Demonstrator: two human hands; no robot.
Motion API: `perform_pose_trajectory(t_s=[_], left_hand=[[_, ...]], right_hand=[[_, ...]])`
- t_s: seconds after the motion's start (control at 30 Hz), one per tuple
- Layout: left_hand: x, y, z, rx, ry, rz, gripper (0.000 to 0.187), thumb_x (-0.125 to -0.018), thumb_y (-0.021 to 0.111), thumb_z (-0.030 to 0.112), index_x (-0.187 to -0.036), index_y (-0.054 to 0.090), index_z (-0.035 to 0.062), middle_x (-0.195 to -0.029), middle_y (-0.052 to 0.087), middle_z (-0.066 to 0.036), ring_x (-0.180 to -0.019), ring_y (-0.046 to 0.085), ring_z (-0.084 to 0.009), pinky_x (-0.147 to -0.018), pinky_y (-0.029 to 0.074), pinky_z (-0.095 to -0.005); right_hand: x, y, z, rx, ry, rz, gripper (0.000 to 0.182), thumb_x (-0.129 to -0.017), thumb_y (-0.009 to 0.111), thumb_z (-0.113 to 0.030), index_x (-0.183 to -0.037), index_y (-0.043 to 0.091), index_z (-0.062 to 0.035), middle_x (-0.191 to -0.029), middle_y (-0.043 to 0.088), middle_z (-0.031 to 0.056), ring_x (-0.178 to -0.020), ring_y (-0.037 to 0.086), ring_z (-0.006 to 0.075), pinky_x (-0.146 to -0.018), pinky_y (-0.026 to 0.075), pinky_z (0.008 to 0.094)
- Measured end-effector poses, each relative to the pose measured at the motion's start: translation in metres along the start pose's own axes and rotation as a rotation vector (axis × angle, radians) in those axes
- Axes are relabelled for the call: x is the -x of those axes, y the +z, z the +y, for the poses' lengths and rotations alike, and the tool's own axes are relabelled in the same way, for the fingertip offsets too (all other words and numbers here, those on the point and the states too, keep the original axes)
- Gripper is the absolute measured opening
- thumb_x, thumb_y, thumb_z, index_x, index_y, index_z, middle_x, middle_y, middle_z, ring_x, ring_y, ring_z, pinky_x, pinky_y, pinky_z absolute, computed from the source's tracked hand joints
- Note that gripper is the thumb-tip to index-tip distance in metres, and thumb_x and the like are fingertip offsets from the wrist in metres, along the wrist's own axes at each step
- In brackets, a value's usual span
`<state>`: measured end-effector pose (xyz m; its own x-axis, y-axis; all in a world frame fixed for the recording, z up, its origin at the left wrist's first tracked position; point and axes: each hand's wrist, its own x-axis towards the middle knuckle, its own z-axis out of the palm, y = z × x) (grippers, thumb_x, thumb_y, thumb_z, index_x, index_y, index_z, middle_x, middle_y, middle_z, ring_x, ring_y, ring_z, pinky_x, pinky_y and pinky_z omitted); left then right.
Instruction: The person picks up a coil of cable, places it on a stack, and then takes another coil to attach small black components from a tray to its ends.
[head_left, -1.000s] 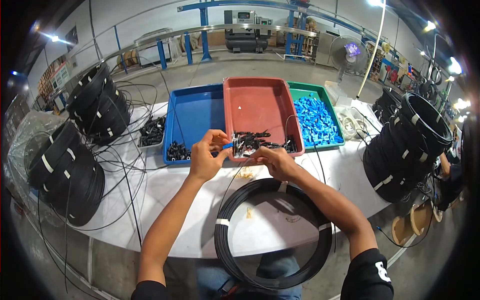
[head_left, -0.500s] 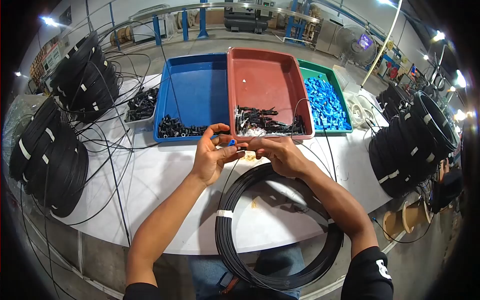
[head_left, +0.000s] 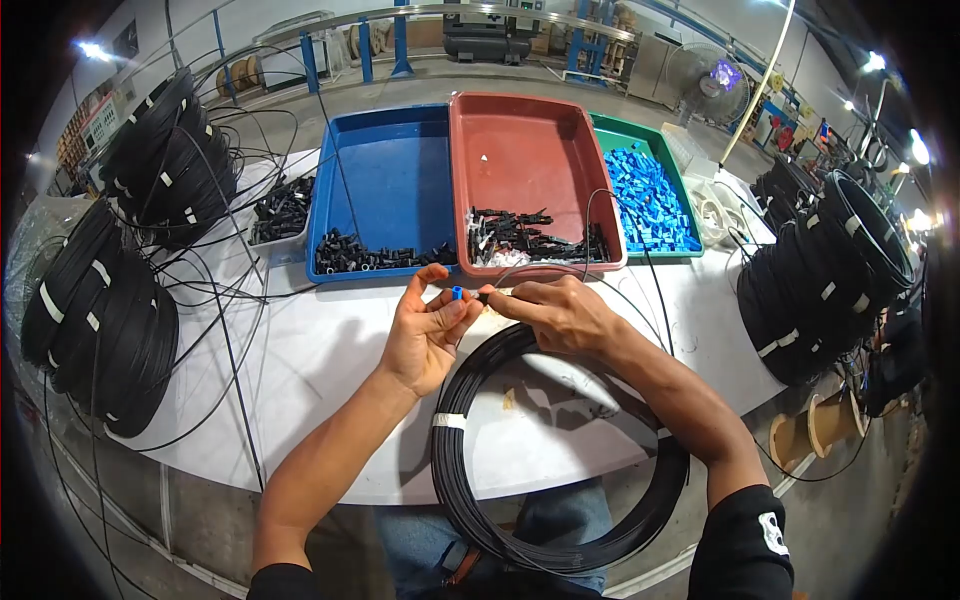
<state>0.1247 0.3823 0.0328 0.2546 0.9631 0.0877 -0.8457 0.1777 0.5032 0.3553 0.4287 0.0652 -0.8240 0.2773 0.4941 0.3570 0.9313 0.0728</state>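
Between the thumb and fingers of my left hand (head_left: 425, 335) is a small blue plastic connector piece (head_left: 457, 293), held upright. My right hand (head_left: 560, 312) pinches a dark cable end (head_left: 485, 296) just right of the blue piece, with a small gap between them. The fingers partly hide the cable end, so its tip is hard to make out. Below both hands a coil of black cable (head_left: 452, 475), tied with white tape, overhangs the table's front edge.
A blue tray (head_left: 385, 190) and a red tray (head_left: 520, 150) hold black parts; a green tray (head_left: 697, 225) holds blue connector pieces. Big cable coils stand at the left (head_left: 95, 320) and right (head_left: 820, 290) of the white table (head_left: 330, 400). Loose cables trail across the left side.
My hands have drawn slightly apart, opening a gap between the blue connector piece and the cable end. The blue piece has shifted a little left and turned more upright.
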Motion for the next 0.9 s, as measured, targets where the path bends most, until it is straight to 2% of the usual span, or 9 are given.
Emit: perform_pose_trajectory(t_s=[0.13, 0.2, 0.23, 0.27, 0.37, 0.47, 0.57, 0.8, 0.9], left_hand=[[-0.002, 0.002, 0.003, 0.022, -0.006, -0.035, 0.048, -0.09, 0.059, -0.012, -0.129, 0.042, 0.0096, -0.1, 0.066, -0.012, -0.108, 0.068, -0.0275, -0.094, 0.061, -0.03], [-0.003, 0.013, 0.007, -0.212, 0.095, -0.113, 0.05, -0.089, 0.059, -0.013, -0.129, 0.04, 0.0096, -0.099, 0.066, -0.011, -0.11, 0.068, -0.0316, -0.095, 0.061, -0.0341], [-0.007, 0.014, 0.014, -0.301, 0.124, -0.147, 0.053, -0.086, 0.063, -0.014, -0.127, 0.038, 0.0081, -0.099, 0.066, -0.011, -0.109, 0.068, -0.0337, -0.092, 0.061, -0.034], [-0.01, 0.012, 0.021, -0.3, 0.127, -0.144, 0.053, -0.086, 0.063, -0.014, -0.127, 0.038, 0.0081, -0.099, 0.066, -0.011, -0.109, 0.068, -0.0337, -0.092, 0.061, -0.034], [-0.013, 0.009, 0.031, -1.233, 0.463, -0.097, 0.06, -0.075, 0.074, -0.014, -0.12, 0.039, 0.0064, -0.092, 0.069, -0.01, -0.103, 0.072, -0.0264, -0.088, 0.058, -0.0298], [-0.01, 0.011, 0.027, -1.391, 0.577, -0.094, 0.057, -0.073, 0.074, -0.012, -0.117, 0.043, 0.0047, -0.085, 0.071, -0.013, -0.097, 0.074, -0.0246, -0.085, 0.059, -0.0321], [-0.01, 0.012, 0.025, -1.385, 0.601, -0.101, 0.059, -0.072, 0.075, -0.012, -0.117, 0.04, 0.0051, -0.085, 0.073, -0.013, -0.095, 0.074, -0.0244, -0.086, 0.06, -0.0334], [-0.008, 0.017, 0.023, -1.366, 0.598, -0.145, 0.059, -0.073, 0.075, -0.01, -0.118, 0.039, 0.0047, -0.081, 0.073, -0.015, -0.086, 0.075, -0.0233, -0.082, 0.061, -0.0337], [-0.007, 0.018, 0.022, -1.353, 0.559, -0.127, 0.065, -0.072, 0.076, -0.012, -0.119, 0.036, 0.0055, -0.081, 0.073, -0.014, -0.089, 0.075, -0.0253, -0.083, 0.061, -0.0348]], right_hand=[[-0.004, -0.008, -0.003, -0.066, -0.006, 0.034, 0.067, -0.071, 0.068, -0.003, -0.136, 0.052, -0.0076, -0.093, 0.067, 0.0133, -0.069, 0.069, 0.0274, -0.058, 0.059, 0.037], [-0.006, -0.013, -0.009, -0.342, 0.132, 0.138, 0.049, -0.077, 0.059, 0.014, -0.122, 0.058, -0.002, -0.097, 0.069, 0.0184, -0.086, 0.071, 0.0355, -0.071, 0.059, 0.0434], [-0.002, -0.013, -0.006, -0.379, 0.338, -0.013, 0.035, -0.085, 0.06, 0.012, -0.117, 0.052, -0.0001, -0.101, 0.069, 0.0206, -0.089, 0.071, 0.0379, -0.073, 0.059, 0.0447], [-0.001, -0.013, -0.005, -0.38, 0.335, -0.016, 0.035, -0.085, 0.06, 0.012, -0.117, 0.052, -0.0001, -0.101, 0.069, 0.0206, -0.089, 0.071, 0.0379, -0.073, 0.059, 0.0447], [0.005, -0.005, 0.004, -0.42, 0.379, 0.103, 0.028, -0.091, 0.06, 0.001, -0.113, 0.044, 0.0007, -0.103, 0.069, 0.0209, -0.093, 0.07, 0.0384, -0.075, 0.057, 0.0438], [0.001, -0.009, 0.0, -0.245, 0.249, 0.127, 0.037, -0.086, 0.066, 0.007, -0.113, 0.041, 0.0027, -0.1, 0.068, 0.0172, -0.086, 0.072, 0.0363, -0.069, 0.058, 0.0419], [0.001, -0.008, -0.002, -0.15, 0.162, 0.133, 0.039, -0.083, 0.067, 0.008, -0.112, 0.041, 0.0024, -0.099, 0.068, 0.0168, -0.082, 0.072, 0.035, -0.065, 0.057, 0.0418], [0.002, 0.0, -0.004, -0.099, 0.116, 0.202, 0.042, -0.081, 0.067, 0.011, -0.111, 0.04, 0.0023, -0.098, 0.068, 0.0174, -0.074, 0.07, 0.0363, -0.06, 0.056, 0.0416], [0.002, 0.001, -0.004, -0.104, 0.119, 0.213, 0.042, -0.08, 0.066, 0.012, -0.111, 0.039, 0.0026, -0.097, 0.067, 0.0178, -0.072, 0.069, 0.0376, -0.059, 0.055, 0.0414]])
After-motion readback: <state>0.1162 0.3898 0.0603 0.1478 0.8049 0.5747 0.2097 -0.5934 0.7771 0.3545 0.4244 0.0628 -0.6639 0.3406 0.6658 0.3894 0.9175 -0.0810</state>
